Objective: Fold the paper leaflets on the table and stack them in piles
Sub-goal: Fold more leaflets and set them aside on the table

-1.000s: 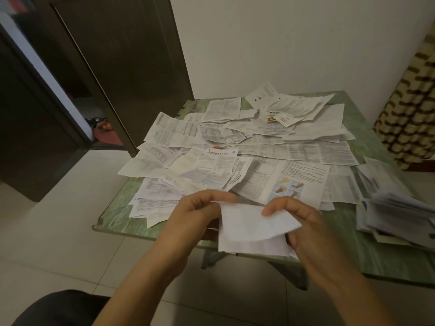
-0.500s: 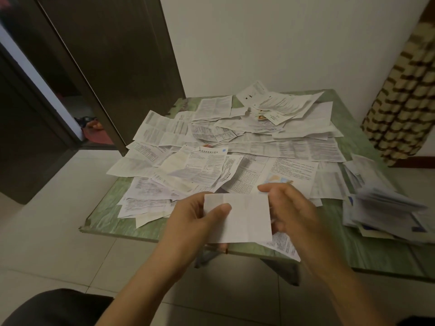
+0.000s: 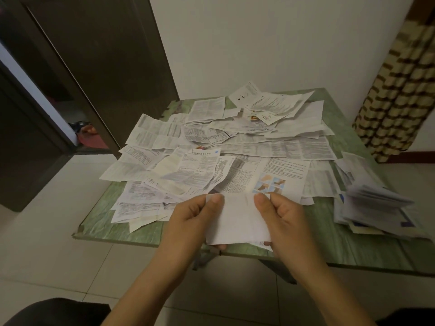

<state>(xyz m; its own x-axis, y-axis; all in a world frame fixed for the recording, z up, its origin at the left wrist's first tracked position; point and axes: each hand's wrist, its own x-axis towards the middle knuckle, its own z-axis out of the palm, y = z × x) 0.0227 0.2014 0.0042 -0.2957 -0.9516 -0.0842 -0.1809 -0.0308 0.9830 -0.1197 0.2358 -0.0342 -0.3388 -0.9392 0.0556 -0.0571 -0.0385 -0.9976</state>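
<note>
While gripped at both top corners: folded leaflet (image 3: 237,220), white, blank side up, held just above the near edge of the table, at 6 o'clock of the paper spread.
Left hand (image 3: 190,222): clamped on the leaflet's upper left corner, thumb on top, fingertips showing beneath the lower edge.
Right hand (image 3: 284,220): clamped on the upper right corner, thumb pressed on top, other fingers curled behind the sheet.
Under the leaflet: a sliver of printed paper peeking out at its lower right edge; cannot tell whether part of the same sheet.
Table (image 3: 146,236): green marbled top, near-left corner chipped, most of the surface covered with paper.
Unfolded leaflets (image 3: 202,170): loose overlapping heap across the middle and far side of the table, from 9 o'clock round to 1 o'clock, a few overhanging the left edge.
Illustrated leaflet (image 3: 270,184): flat, small coloured pictures, just beyond the held sheet at 12 o'clock, partly hidden by the right thumb.
Stacked pile (image 3: 374,205): folded leaflets heaped at 3 o'clock on the right side of the table, edges fanned and untidy, well apart from the hands.
Door (image 3: 98,55): dark, standing open at 10 o'clock beyond the table.
Curtain (image 3: 400,95): checked brown and cream, at 2 o'clock by the wall.
</note>
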